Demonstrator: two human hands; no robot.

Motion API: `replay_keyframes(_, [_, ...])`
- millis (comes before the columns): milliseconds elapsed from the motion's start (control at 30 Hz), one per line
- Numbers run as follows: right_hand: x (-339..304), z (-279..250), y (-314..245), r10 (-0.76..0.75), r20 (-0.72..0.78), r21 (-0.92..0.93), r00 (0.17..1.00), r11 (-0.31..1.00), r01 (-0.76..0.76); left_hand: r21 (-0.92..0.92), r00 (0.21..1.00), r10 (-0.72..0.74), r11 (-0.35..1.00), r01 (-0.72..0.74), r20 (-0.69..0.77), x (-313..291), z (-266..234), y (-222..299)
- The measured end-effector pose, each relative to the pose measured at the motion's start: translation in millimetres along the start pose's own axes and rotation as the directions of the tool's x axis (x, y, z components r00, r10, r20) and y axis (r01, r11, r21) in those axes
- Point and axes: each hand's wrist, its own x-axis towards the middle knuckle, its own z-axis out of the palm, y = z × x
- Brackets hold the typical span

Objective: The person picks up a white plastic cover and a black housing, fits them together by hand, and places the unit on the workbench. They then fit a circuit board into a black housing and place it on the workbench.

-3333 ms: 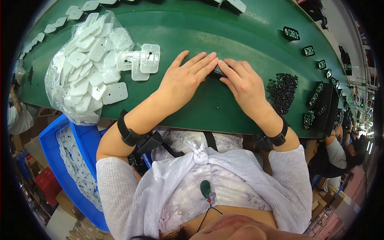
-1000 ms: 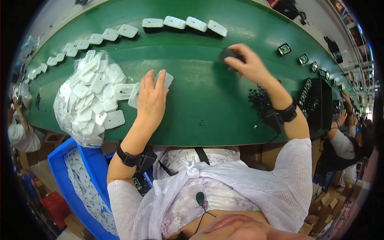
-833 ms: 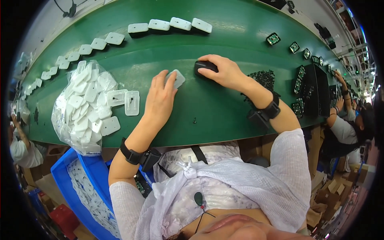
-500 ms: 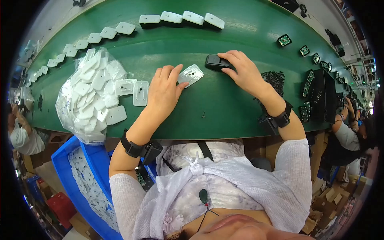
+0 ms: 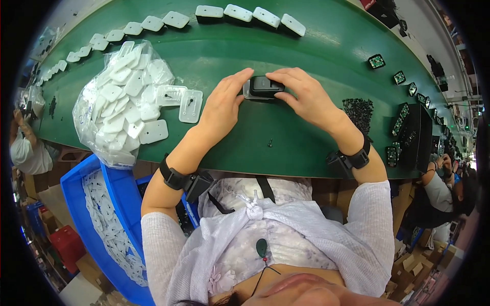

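Observation:
Near the middle of the green bench, my two hands meet at a small black plastic case. A white plastic cover lies under it, with only its left edge showing. My right hand pinches the right end of the black case between thumb and fingers. Curled round the left edge of the cover is my left hand, its fingertips closed on it. Two more white covers with inner sides up lie left of my left hand. A small dark screw rests on the bench nearer to me.
A clear bag of white covers spreads at left. Capped cases form a curved row at the back. Screws are heaped at right, near circuit-board cases and a black box. A blue bin stands below left.
The black case has moved left onto the white cover, which was beside it and bare. My hands have come closer together. The whole view has shifted slightly.

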Motion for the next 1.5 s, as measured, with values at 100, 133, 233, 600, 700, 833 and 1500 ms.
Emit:
replay_keyframes(100, [4.4, 2.7, -3.0, -0.029, 0.026, -0.007, 0.999, 1.0, 0.029, 0.004, 0.996, 0.037, 0.999, -0.038, 0.083, -2.4, -3.7, 0.5])
replay_keyframes(133, [5.9, 0.9, -4.9, -0.034, 0.05, -0.048, 0.998, 0.998, 0.036, 0.005, 0.996, 0.032, 0.999, -0.033, 0.081, -3.1, -3.8, -0.2])
replay_keyframes(233, [7.6, -0.1, -6.2, -0.009, 0.08, -0.09, 0.997, 0.996, 0.016, 0.002, 0.997, -0.004, 1.0, 0.004, 0.082, -4.8, -3.8, -1.1])
replay_keyframes(600, [8.7, -9.5, 14.2, 0.301, 0.152, 0.382, 0.941, 0.861, -0.337, -0.029, 0.999, -0.052, 0.998, 0.052, 0.017, -5.3, -4.5, -2.7])
replay_keyframes(700, [10.7, -9.1, 7.7, 0.2, 0.095, 0.318, 0.975, 0.922, -0.22, -0.045, 0.998, -0.065, 0.997, 0.066, 0.007, -6.1, -3.3, -4.1])
replay_keyframes(833, [14.9, -3.5, -5.5, 0.023, 0.056, 0.037, 0.998, 0.999, -0.025, -0.058, 0.996, -0.089, 0.994, 0.089, 0.002, -6.0, -4.8, -1.6])
replay_keyframes(1500, [14.5, 17.3, -16.6, -0.033, 0.075, -0.183, 0.997, 0.982, 0.046, 0.191, 0.996, 0.055, 0.979, -0.066, 0.063, -13.2, -7.0, -10.1])
